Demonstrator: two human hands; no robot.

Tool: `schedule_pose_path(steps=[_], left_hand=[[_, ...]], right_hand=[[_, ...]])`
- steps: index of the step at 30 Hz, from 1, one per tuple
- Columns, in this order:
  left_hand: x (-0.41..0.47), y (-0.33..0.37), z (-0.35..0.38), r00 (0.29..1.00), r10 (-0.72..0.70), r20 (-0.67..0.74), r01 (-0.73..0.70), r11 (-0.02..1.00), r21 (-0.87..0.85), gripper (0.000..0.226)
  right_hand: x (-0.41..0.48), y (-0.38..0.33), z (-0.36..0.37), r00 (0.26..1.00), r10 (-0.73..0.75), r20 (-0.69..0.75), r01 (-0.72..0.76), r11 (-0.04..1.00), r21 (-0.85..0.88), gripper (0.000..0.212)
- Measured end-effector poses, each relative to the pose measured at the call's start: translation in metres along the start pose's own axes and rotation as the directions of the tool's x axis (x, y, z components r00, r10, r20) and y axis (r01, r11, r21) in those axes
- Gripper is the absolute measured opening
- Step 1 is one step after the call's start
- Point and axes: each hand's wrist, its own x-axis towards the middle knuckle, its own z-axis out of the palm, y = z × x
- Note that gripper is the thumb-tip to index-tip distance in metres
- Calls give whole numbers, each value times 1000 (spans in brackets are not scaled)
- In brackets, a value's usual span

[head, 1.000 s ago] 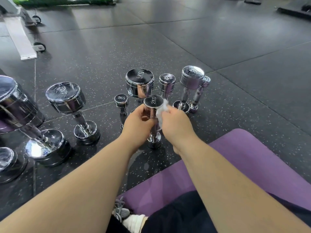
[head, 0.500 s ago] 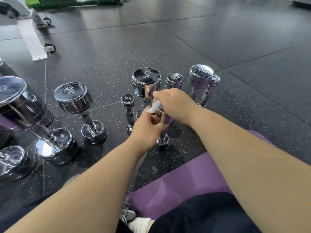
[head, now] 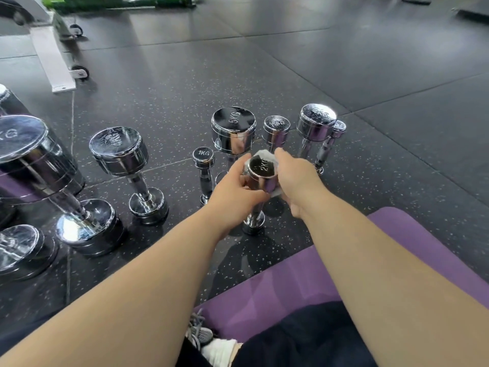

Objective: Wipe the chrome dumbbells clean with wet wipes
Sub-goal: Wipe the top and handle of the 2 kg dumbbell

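Observation:
A chrome 2 kg dumbbell [head: 260, 170] stands on end on the dark floor in front of me. My left hand [head: 232, 192] grips its upper head from the left. My right hand [head: 296, 176] holds a white wet wipe [head: 264, 154] wrapped round the far and right side of that head; its "2KG" face shows between my hands. Close around it stand a 1 kg dumbbell [head: 203, 157], a 5 kg dumbbell [head: 234, 125] and several more chrome dumbbells [head: 316, 120] behind.
Larger chrome dumbbells [head: 119, 149] [head: 23, 152] stand at the left. A purple mat [head: 291, 282] lies under my legs at the lower right. A white wheeled bench frame [head: 53, 54] sits at the far left; rubber gym floor [head: 344, 62] stretches beyond.
My right hand has come off the top of the 2 kg head and moved to its right side with the wipe, uncovering the "2KG" face. My left hand keeps its grip.

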Motion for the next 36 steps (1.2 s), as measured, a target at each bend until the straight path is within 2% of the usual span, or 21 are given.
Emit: schedule_pose_path(steps=[2, 4, 5, 7, 10, 12, 16, 19, 23, 24, 26, 27, 29, 32, 34, 36], left_hand=[[0, 6, -3, 1000, 25, 16, -26, 998, 56, 95], [-1, 17, -8, 996, 81, 31, -86, 978, 192, 88], [-2, 23, -11, 994, 101, 51, -111, 962, 248, 82], [-3, 34, -17, 990, 99, 104, -129, 928, 350, 71], [-4, 47, -24, 978, 70, 195, -168, 816, 553, 68], [-3, 53, -28, 969, 77, 236, -217, 726, 653, 68], [-2, 58, -26, 943, 96, 318, -307, 621, 721, 62], [-2, 52, -18, 956, 180, 232, -293, 563, 773, 56], [-2, 51, -28, 992, 127, 14, -90, 614, 784, 55], [-4, 54, -34, 996, 86, 23, -76, 688, 722, 50], [-7, 59, -42, 994, -18, 110, -41, 859, 511, 41], [-10, 62, -44, 985, -47, 167, -31, 897, 441, 44], [-12, 62, -44, 973, -25, 230, -86, 883, 462, 53], [-9, 59, -42, 974, 66, 216, -173, 836, 521, 54], [-6, 57, -41, 983, 78, 168, -158, 825, 543, 56], [-3, 56, -37, 989, 110, 101, -149, 765, 627, 60]], right_hand=[[-15, 3, -3, 999, 13, 42, -18, 991, 134, 20], [-24, 8, -8, 994, 38, 105, -63, 968, 243, 47], [-28, 14, -11, 991, 22, 132, -57, 963, 265, 50], [-29, 20, -10, 996, -12, 88, -8, 975, 223, 31], [-22, 24, -9, 1000, -15, -24, 20, 975, 220, 18], [-16, 28, -10, 997, -24, -68, 39, 976, 216, 24], [-18, 44, -11, 986, -131, -105, 141, 986, 88, 16], [-23, 47, -9, 986, -165, -21, 166, 975, 147, 24], [-29, 36, -1, 956, -270, 115, 234, 938, 256, 26], [-28, 34, 1, 951, -288, 112, 250, 930, 269, 25], [-23, 31, 1, 957, -289, 19, 277, 931, 238, 20], [-20, 31, -1, 961, -274, -29, 273, 930, 245, 19], [-20, 32, -1, 968, -245, -61, 252, 922, 295, 18], [-35, 38, 4, 960, -272, -70, 281, 922, 266, 26], [-48, 46, 10, 938, -329, -106, 339, 935, 102, 24], [-57, 52, 20, 919, -383, -98, 373, 922, -103, 19]])
